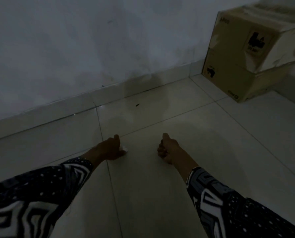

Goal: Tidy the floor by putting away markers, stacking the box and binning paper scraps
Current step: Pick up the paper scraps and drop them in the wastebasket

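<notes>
In dim light both my arms reach forward over the pale tiled floor (160,186). My left hand (111,149) is curled round a small white paper scrap (124,148), which peeks out at its right side. My right hand (167,148) is curled into a fist with the thumb on top, and nothing shows in it. Two cardboard boxes stand stacked in the far right corner: an upper box (243,38) on a lower box (229,83). No markers are in view.
A white wall (91,48) with a tiled skirting runs along the far side. A small dark speck (137,105) lies on the floor near the skirting. Patterned dark sleeves cover both my forearms.
</notes>
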`<state>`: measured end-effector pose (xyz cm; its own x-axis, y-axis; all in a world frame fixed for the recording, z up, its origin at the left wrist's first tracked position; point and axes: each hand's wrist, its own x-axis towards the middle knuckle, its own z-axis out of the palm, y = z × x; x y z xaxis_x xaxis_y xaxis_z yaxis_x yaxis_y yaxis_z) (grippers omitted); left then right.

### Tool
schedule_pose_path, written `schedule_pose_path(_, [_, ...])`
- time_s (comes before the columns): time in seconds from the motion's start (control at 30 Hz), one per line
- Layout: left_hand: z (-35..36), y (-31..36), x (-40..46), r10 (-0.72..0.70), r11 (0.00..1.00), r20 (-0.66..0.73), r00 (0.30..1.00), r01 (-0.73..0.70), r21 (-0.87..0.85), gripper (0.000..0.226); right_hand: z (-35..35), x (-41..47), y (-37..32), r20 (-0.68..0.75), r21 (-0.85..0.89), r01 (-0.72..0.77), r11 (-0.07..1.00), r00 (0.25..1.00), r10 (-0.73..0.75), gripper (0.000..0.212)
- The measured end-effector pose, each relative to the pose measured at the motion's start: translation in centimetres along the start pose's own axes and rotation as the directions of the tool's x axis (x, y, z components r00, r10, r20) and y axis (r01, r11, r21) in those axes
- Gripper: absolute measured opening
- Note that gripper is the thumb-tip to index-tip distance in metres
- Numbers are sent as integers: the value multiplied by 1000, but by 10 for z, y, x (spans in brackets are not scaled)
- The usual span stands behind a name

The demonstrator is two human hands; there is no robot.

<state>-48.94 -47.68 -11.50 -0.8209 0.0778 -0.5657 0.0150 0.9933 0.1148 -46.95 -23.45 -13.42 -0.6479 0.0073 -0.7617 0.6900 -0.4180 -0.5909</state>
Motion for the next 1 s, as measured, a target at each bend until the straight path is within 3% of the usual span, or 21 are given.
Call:
schedule_pose_path(0.07, [3, -1, 8, -12, 1000, 19, 1000, 12, -3, 94, -12, 8, 16, -2, -27, -38, 999, 999, 38, 52])
schedule_pose_path(0.23, [0, 5, 27, 54, 998, 12, 998, -55, 40, 58, -18, 20, 23, 41, -48, -76, 996, 996, 78, 51])
schedule_pose_path(0.43, [0, 17, 36, 106, 987, 46, 993, -111, 117, 61, -19, 24, 22, 67, -40, -95, 995, 993, 98, 49])
schedule_pose_path(0.53, [-2, 18, 33, 157, 984, 52, 986, -161, 82, 47, -18, 17, 21, 73, -7, -64, 998, 995, 64, 50])
schedule_pose_path(0.67, [-6, 26, 16, 243, 968, 54, 968, -246, 49, 46, -19, 2, 26, 47, -12, 11, 1000, 999, -10, 48])
schedule_pose_path(0.77, [-11, 44, -4, 356, 934, -44, 933, -354, 49, 35, -21, -5, 36, 11, 15, 48, 999, 999, -48, 46])
schedule_pose_path(0.87, [-17, 72, -26, 464, 885, -167, 870, -464, 41, 47, -24, -13, 43, 15, 13, 42, 999, 999, -42, 40])
schedule_pose_path(1.0, [-25, 108, -47, 552, 833, -177, 815, -535, 138, 50, -26, -20, 40, 35, -15, 47, 999, 998, -46, 35])
